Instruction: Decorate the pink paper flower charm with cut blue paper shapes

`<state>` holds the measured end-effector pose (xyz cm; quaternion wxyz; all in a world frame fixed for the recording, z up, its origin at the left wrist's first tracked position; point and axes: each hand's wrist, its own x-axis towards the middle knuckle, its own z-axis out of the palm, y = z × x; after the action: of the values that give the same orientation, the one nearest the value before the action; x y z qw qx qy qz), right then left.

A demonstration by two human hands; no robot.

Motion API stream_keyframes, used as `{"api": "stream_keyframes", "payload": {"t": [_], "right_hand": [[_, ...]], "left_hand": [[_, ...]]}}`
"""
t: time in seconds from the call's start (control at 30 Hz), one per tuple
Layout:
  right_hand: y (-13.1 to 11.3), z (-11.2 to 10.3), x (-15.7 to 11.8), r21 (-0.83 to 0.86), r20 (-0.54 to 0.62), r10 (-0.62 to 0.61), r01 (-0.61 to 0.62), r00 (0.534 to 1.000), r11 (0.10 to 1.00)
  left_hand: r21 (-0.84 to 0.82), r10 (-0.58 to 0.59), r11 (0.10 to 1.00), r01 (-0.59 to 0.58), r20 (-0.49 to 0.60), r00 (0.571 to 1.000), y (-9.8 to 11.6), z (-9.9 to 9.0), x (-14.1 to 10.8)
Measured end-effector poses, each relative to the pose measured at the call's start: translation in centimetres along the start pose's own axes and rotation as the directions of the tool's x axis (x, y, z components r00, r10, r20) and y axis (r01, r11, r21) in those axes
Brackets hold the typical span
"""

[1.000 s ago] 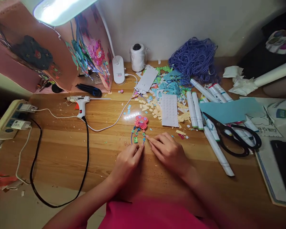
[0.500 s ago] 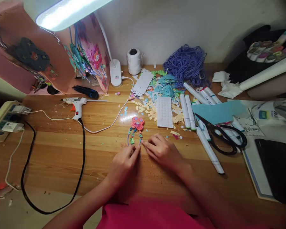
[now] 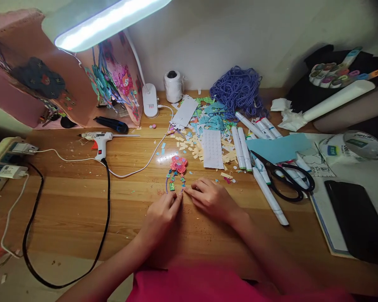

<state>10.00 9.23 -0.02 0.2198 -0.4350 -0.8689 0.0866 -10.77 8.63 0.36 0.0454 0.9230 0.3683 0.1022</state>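
A pink-red flower piece (image 3: 179,165) lies on the wooden table, with thin strands of small blue and green pieces hanging down toward me. A green tag (image 3: 171,186) is on the middle strand. Just below the strands, my left hand (image 3: 162,214) rests with its fingers closed on the purple cord (image 3: 166,184) ends. To its right, my right hand (image 3: 216,200) touches the lower end of the right strand (image 3: 183,182) with its fingertips pressed together.
A glue gun (image 3: 101,144) and its black cable lie left. Paper scraps (image 3: 192,144), a dotted white sheet (image 3: 212,149) and purple cord bundle (image 3: 237,90) are behind. Markers (image 3: 270,197), black scissors (image 3: 280,176) and a black phone (image 3: 355,218) lie right. A lamp (image 3: 113,23) hangs above.
The view has shifted slightly, so the table items sit a little further left. Both hands stay at the strands; my right fingertips have moved very slightly.
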Motion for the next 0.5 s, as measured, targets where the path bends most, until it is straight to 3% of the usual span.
{"api": "stream_keyframes", "payload": {"t": [0.1, 0.17, 0.27, 0.33, 0.4, 0.47, 0.5], "right_hand": [[0.8, -1.4, -0.3, 0.140, -0.096, 0.118, -0.104, 0.988, 0.985], [1.7, -2.9, -0.7, 0.211, -0.176, 0.280, -0.242, 0.944, 0.947], [3.2, -4.9, -1.9, 0.262, -0.091, 0.409, -0.375, 0.908, 0.889], [4.0, -5.7, -2.9, 0.268, 0.078, 0.377, -0.384, 0.923, 0.884], [4.6, -6.0, -3.7, 0.274, 0.205, 0.325, -0.373, 0.923, 0.887], [4.8, -6.1, -4.3, 0.290, 0.268, 0.304, -0.377, 0.914, 0.879], [4.9, -6.2, -4.5, 0.302, 0.289, 0.300, -0.384, 0.909, 0.873]], "left_hand": [[-0.041, -0.050, 0.998, 0.051, 0.023, 0.998, -0.3, -0.1, 0.2], [-0.101, -0.106, 0.989, 0.110, 0.043, 0.993, -0.5, -0.6, 0.3], [-0.323, -0.238, 0.915, 0.243, 0.056, 0.970, -0.4, -2.5, 0.3], [-0.509, -0.329, 0.794, 0.333, 0.102, 0.939, 0.2, -4.6, 0.4], [-0.665, -0.334, 0.595, 0.452, 0.306, 0.891, 1.1, -6.9, 0.8], [-0.719, -0.128, 0.361, 0.594, 0.593, 0.795, 2.0, -8.7, 1.5], [-0.705, 0.006, 0.291, 0.647, 0.677, 0.736, 2.5, -9.3, 1.9]]}}
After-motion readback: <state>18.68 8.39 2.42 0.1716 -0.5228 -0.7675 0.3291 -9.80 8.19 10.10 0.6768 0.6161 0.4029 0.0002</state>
